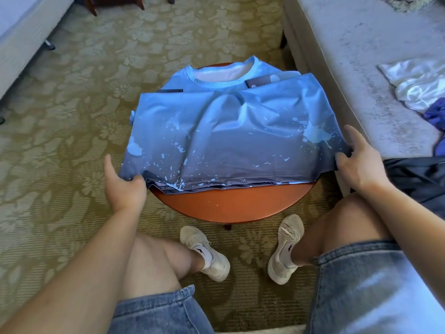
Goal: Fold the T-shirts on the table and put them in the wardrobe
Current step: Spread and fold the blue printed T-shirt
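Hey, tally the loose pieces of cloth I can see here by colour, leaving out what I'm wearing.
Blue: 1, the blue T-shirt on the table
White: 1, the white cloth
Purple: 1, the purple cloth
Black: 1, the black cloth
Total: 4

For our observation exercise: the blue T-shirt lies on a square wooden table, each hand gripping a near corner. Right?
No: the head view shows the table is round, not square. The blue T-shirt does lie on it, left hand and right hand each gripping a near corner.
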Tool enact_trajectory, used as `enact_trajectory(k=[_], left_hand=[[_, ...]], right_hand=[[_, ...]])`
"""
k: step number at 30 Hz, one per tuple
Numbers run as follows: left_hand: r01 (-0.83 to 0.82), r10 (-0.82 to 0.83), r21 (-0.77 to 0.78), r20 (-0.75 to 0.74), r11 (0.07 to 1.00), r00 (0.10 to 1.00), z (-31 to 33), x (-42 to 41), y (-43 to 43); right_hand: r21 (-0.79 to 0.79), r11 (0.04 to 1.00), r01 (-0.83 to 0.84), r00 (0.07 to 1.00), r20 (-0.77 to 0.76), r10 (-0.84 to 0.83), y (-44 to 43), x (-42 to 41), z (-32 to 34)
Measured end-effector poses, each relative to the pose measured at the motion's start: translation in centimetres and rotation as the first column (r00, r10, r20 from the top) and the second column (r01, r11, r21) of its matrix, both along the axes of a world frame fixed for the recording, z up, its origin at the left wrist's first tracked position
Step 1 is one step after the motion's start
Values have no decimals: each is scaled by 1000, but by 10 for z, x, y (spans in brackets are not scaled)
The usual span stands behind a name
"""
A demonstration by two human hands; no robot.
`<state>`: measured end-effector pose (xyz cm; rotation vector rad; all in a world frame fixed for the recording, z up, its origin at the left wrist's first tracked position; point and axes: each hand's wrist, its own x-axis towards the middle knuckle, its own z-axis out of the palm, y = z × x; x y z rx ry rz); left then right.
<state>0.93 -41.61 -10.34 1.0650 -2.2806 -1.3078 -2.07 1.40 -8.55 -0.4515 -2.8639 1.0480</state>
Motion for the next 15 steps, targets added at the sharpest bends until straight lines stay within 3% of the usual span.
enact_trajectory(k=[7, 12, 15], left_hand=[[-48, 47, 134, 8, 990, 999, 5, -5, 7], [52, -58, 58, 117, 997, 991, 8, -3, 17], [94, -100, 64, 105, 994, 989, 11, 3, 15]], right_hand=[[-149, 981, 127, 992, 46, -121, 11, -6, -10], [-245, 960, 134, 986, 128, -105, 9, -19, -20], [-276, 955, 111, 981, 182, -61, 10, -20, -21]])
